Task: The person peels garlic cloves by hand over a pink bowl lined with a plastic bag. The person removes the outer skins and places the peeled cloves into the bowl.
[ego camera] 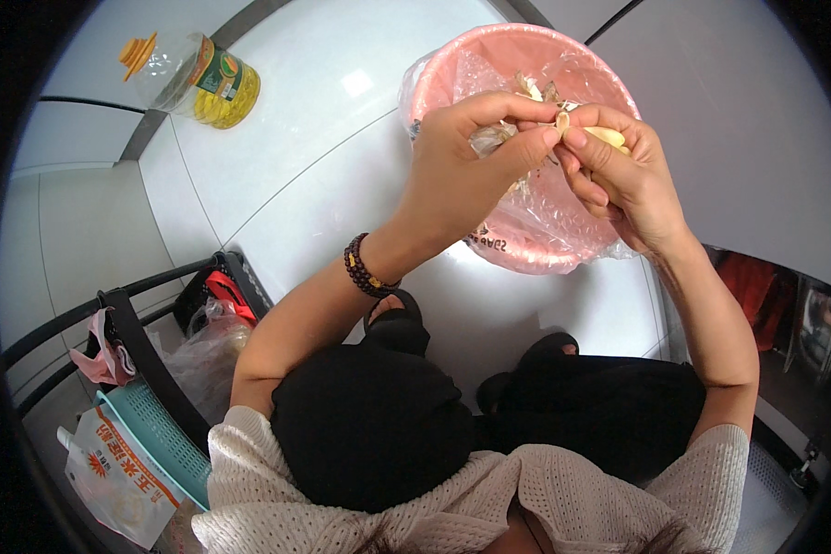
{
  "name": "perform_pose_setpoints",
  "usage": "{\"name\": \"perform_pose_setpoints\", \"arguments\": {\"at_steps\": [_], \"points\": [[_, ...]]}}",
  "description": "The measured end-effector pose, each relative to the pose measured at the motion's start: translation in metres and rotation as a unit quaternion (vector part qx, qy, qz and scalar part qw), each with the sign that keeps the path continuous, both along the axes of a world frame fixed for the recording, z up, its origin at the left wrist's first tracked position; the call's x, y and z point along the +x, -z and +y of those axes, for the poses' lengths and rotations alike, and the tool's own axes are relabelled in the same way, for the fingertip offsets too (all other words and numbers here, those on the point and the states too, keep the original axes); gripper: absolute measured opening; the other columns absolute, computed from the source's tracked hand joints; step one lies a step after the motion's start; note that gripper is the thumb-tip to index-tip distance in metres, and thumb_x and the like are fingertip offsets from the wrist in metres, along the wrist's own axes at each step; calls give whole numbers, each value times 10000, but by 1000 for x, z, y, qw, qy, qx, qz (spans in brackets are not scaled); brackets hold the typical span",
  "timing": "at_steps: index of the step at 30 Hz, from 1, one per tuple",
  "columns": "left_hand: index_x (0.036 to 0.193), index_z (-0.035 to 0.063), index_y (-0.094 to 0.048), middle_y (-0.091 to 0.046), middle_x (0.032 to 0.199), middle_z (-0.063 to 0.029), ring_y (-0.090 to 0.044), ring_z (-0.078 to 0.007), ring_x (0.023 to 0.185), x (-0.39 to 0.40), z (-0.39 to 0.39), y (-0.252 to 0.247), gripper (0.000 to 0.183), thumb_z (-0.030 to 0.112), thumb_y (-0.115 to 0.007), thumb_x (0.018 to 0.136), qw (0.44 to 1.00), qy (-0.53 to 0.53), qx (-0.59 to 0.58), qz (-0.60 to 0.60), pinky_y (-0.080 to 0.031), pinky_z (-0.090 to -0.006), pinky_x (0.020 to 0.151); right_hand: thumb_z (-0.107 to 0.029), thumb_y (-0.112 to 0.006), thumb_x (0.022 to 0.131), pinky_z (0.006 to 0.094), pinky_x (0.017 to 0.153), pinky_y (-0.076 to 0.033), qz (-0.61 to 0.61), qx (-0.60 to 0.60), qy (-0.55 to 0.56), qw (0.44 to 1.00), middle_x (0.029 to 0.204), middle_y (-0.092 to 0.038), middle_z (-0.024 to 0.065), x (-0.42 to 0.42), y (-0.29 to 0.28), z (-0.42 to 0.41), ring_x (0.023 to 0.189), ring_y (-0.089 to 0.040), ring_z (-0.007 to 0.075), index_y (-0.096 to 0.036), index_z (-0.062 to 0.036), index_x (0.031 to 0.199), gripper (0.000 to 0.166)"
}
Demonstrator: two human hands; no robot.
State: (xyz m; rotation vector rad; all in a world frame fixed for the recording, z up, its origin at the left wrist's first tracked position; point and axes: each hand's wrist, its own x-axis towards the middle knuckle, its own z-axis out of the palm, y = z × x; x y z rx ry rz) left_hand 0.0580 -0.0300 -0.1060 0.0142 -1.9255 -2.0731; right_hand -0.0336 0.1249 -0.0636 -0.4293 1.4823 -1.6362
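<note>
Over a pink waste bin [526, 260] lined with a clear plastic bag, both hands meet at a small garlic clove [562, 123]. My left hand [467, 152] pinches the clove's left side between thumb and forefinger. My right hand [620, 163] grips its other side with thumb and forefinger. Pale yellow peeled garlic cloves [606, 136] rest in the right hand, partly hidden by its fingers. Below the hands, dry garlic skins [488, 138] lie in the bin, some covered by the left hand.
A cooking oil bottle [201, 79] with an orange cap is on the tiled floor at upper left. A black rack [159, 277] at left holds a teal plastic basket [154, 440], a printed white packet [121, 478] and clear plastic bags [211, 353]. A pale cabinet panel [741, 124] stands at right.
</note>
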Motion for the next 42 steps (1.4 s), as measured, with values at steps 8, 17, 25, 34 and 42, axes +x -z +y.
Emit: {"name": "perform_pose_setpoints", "arguments": {"at_steps": [8, 17, 25, 34, 42], "points": [[966, 6, -638, -664, 887, -47, -608, -84, 810, 1, -1, 0, 152, 75, -634, 830, 993, -47, -82, 72, -487, -223, 718, -148, -603, 887, 164, 373, -247, 22, 14, -9, 1000, 689, -554, 15, 1, 2, 0, 456, -401, 24, -594, -35, 898, 114], [927, 38, -634, -667, 817, -71, -642, -148, 705, 0, -4, 6, 182, 10, -681, 754, 935, -111, -302, 150, -497, -246, 618, -168, -615, 881, 174, 370, -230, 76, 94, 7, 993, 642, -527, -17, 2, -7, -2, 442, -385, 18, -601, -42, 868, 127], [865, 58, -620, -646, 767, -72, -620, -224, 633, 0, -8, 10, 201, 15, -710, 692, 861, -118, -442, 222, -478, -289, 536, -108, -607, 867, 174, 413, -300, 99, 148, -12, 984, 643, -551, -13, 1, -12, -3, 499, -446, 21, -605, -25, 856, 84], [886, 35, -626, -642, 746, -84, -615, -210, 611, -1, -2, 6, 200, 2, -695, 701, 851, -137, -440, 252, -468, -272, 527, -36, -598, 788, 184, 499, -373, 205, 126, 22, 971, 649, -559, -15, 6, -10, -5, 576, -482, 25, -588, -22, 771, 25], [994, 21, -617, -667, 803, -52, -599, -80, 642, -4, 2, 1, 166, 79, -626, 839, 995, -61, -3, 74, -485, -191, 572, -80, -607, 812, 172, 407, -312, 147, 148, 83, 974, 625, -545, -11, -2, -1, -4, 476, -439, 27, -594, -33, 795, 52]]}}
